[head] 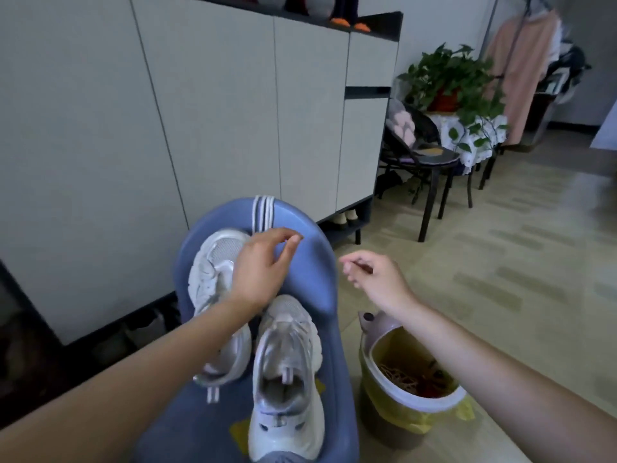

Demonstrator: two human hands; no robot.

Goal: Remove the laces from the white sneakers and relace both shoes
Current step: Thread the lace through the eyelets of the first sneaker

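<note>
Two white mesh sneakers sit on the seat of a blue moulded plastic chair (310, 262), which is the largest thing in play and serves as the work surface. Both shoes appear already unlaced, their eyelets bare. The far sneaker (213, 262) lies angled toward the chair's back, partly under the left forearm; the near sneaker (287, 372) points away from the camera, its opening facing up. Draped over the top edge of the chair back are the white flat laces (263, 212), hanging in parallel strands.

Beside the chair on the floor stands a small bin with a yellow liner (410, 379), close enough to catch a dropped lace, so keep the lace ends over the seat.

The left hand (263, 265) hovers above the far sneaker with its fingers loosely curled and thumb and forefinger drawn near each other; nothing is visibly held between them. The right hand (374, 275) hangs in the air between chair and bin, fingers bent in a loose pinch, also with nothing clearly in it, though a thin strand would be hard to see.

Judging by this, the step is to fetch one lace and begin relacing. Doing it well means lifting a single strand, evening its two ends, then threading the lowest eyelets first.
</note>
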